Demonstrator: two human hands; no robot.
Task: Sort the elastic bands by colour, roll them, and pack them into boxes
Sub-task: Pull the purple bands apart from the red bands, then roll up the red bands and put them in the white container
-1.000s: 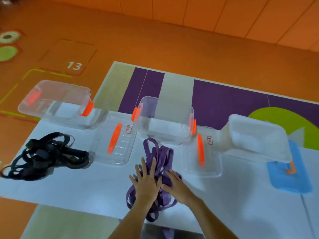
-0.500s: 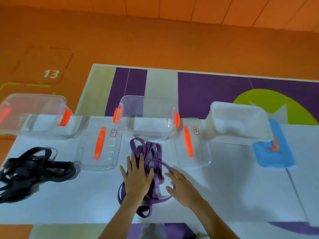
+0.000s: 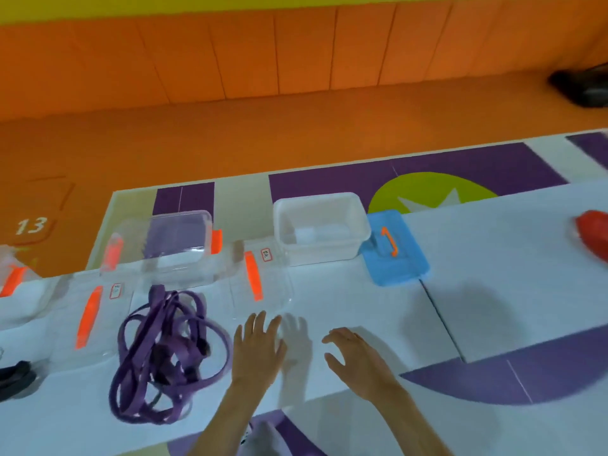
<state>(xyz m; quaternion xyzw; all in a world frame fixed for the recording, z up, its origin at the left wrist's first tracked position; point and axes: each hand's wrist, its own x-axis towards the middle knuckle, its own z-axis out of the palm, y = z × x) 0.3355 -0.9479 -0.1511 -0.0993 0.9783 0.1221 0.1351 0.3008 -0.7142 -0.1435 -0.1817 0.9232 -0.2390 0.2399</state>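
A tangle of purple elastic bands (image 3: 167,353) lies on the white table (image 3: 362,301), in front of a clear box (image 3: 177,245) with orange clasps. My left hand (image 3: 258,350) hovers just right of the purple pile with straight, spread fingers and holds nothing. My right hand (image 3: 357,358) is further right above the bare table, fingers loosely curved, also holding nothing. A white box (image 3: 320,227) stands behind my hands. Black bands (image 3: 14,378) show at the left edge. A red bundle (image 3: 592,233), blurred, lies at the far right edge.
Clear lids with orange handles lie flat at left (image 3: 95,317) and at centre (image 3: 260,284). A blue lid (image 3: 394,248) with an orange handle sits right of the white box. Another clear box (image 3: 13,284) is cut off at the left. The orange floor lies beyond the table.
Both hands have lifted off the purple bands and moved right of the pile. The view has swung right, bringing the red bundle into sight and pushing the black bands to the left edge.
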